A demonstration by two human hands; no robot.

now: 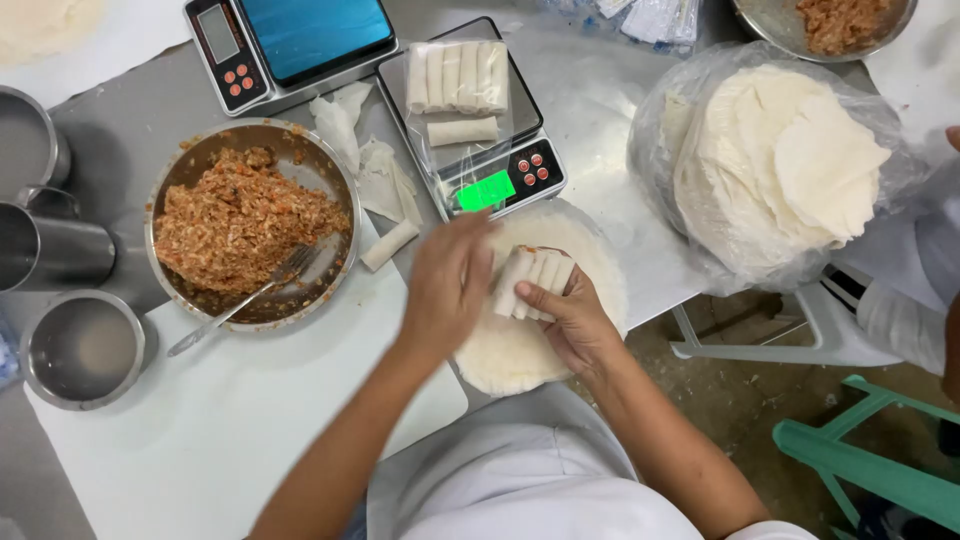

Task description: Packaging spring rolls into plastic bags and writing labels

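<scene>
My right hand (570, 320) gripped four pale rolled spring rolls (532, 283) above the round white wrapper stack (510, 355); my left hand (448, 285) hovered open, blurred. Six finished rolls (457, 88) lay on the scale (500, 175); filling remained in the steel bowl (250, 225).

Both forearms bare, reaching forward from torso, converging toward centre. Left hand (447, 285): back of hand up, fingers extended forward and slightly spread, motion-blurred, grasping nothing visible. Right hand (565, 315): palm turned up, fingers curled, thumb pressing across top, closed on load. Hands close together, not touching.
</scene>
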